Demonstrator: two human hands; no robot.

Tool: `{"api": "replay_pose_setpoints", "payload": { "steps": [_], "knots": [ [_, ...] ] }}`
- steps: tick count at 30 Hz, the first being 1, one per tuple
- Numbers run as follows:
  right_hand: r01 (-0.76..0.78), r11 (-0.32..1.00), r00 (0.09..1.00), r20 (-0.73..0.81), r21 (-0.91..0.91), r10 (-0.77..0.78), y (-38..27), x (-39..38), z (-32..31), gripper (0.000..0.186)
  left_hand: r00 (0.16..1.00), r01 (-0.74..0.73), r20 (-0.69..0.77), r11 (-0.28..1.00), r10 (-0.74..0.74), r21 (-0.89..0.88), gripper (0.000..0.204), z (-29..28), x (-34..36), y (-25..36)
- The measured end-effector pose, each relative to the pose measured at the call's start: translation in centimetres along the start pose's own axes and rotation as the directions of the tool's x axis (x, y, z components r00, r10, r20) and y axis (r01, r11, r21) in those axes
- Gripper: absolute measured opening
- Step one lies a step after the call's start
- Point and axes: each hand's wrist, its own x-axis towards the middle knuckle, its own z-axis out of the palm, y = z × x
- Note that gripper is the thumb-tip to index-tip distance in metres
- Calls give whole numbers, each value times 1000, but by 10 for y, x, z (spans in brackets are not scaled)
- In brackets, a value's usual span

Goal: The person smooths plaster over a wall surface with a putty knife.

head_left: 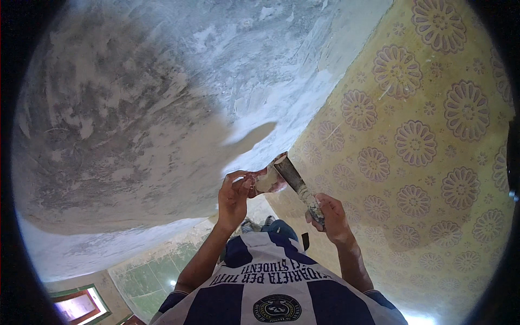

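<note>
My left hand is closed on the edge of a reddish, putty-smeared piece, thin-looking and of a kind I cannot make out. Pale putty covers much of its face. In my right hand is a putty knife, its crusted lower part between my fingers. The dark upper part slants up and left to a pale-smeared tip at the reddish piece; whether they touch is unclear. Both hands are in front of my body, below the corner of two walls.
A grey-and-white plastered wall fills the left, with a hand-like shadow on it. The yellow wall on the right bears purple flower patterns. Green worn panels and a red-framed window show at the lower left. My shoes appear below my hands.
</note>
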Motion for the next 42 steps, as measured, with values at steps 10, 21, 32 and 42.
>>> {"api": "replay_pose_setpoints", "payload": {
  "steps": [10,21,32,42],
  "knots": [
    [567,796,824,119,-213,-555,5,19,-30,26,910,413,140,870,-389,-270,28,-23,23,19],
    [625,526,746,244,-577,-619,0,32,-52,42,858,513,239,781,-454,-358,31,-36,33,13],
    [139,961,988,-36,-240,-152,0,-4,-31,36,937,320,-24,887,-348,-334,28,-11,20,14],
    [249,776,953,3,-580,-304,6,-12,-8,30,917,363,-37,870,-396,-334,32,5,16,7]
  ]
}}
